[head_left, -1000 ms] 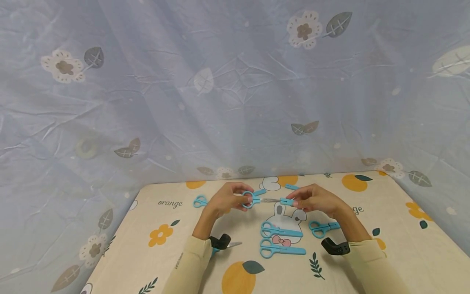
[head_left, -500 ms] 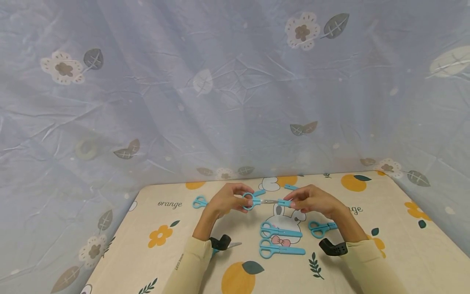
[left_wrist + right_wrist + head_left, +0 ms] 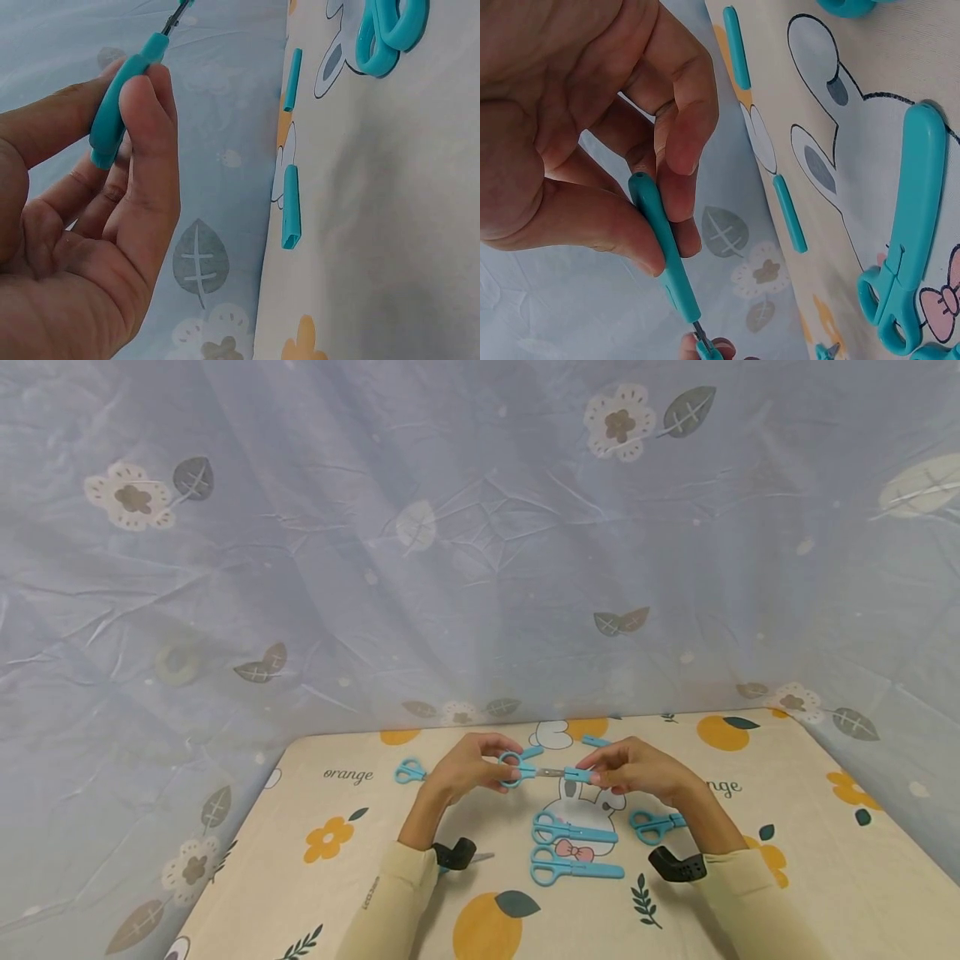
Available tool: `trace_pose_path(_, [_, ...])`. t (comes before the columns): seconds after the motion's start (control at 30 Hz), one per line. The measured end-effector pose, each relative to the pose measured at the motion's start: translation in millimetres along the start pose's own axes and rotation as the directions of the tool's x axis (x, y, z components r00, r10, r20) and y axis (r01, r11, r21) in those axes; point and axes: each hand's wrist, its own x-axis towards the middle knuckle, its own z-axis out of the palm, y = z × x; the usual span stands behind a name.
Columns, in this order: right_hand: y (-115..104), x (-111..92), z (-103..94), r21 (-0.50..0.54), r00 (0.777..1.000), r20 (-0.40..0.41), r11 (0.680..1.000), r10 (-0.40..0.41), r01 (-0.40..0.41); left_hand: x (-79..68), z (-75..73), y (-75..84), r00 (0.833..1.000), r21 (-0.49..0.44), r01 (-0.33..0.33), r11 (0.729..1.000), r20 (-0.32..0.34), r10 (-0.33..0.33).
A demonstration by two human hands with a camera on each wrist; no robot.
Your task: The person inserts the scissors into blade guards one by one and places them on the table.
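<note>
In the head view, my left hand [image 3: 467, 768] holds a pair of light-blue scissors [image 3: 528, 772] by the handles, blades pointing right. Facing it, my right hand [image 3: 639, 772] pinches a blue blade cover [image 3: 576, 774] between thumb and fingers. The blade tips are inside the cover, and a short stretch of metal shows between cover and handles. Seen from the left wrist, thumb and fingers grip the scissor handle [image 3: 112, 112]. From the right wrist, the cover [image 3: 667, 251] slants down toward the blades. Both hands are raised above the cloth.
Two covered scissors [image 3: 592, 835] lie stacked in a column below the hands. Another pair [image 3: 651, 827] sits by the right wrist, partly hidden. Bare blades [image 3: 483, 857] show beside the left wrist; more handles [image 3: 409, 771] lie at left. Two loose covers [image 3: 596, 741] lie at the back.
The right hand has moved slightly left with the cover, which has slid farther over the blades. Less metal shows now. The left hand has barely shifted and keeps its hold.
</note>
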Motion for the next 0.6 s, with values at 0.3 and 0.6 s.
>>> trace_pose_path(0.3, [-1.6, 1.7, 3.5, -0.010, 1.000, -0.005, 1.000, 0.002, -0.002, 1.1, 3.6, -0.1, 1.000, 0.007, -0.017, 1.000, -0.009, 0.017])
trace_pose_path(0.6, [-8.3, 1.6, 7.2, -0.004, 0.999, -0.024, 1.000, 0.023, -0.023, 1.6, 7.4, 0.5, 1.000, -0.009, -0.012, 1.000, -0.027, 0.012])
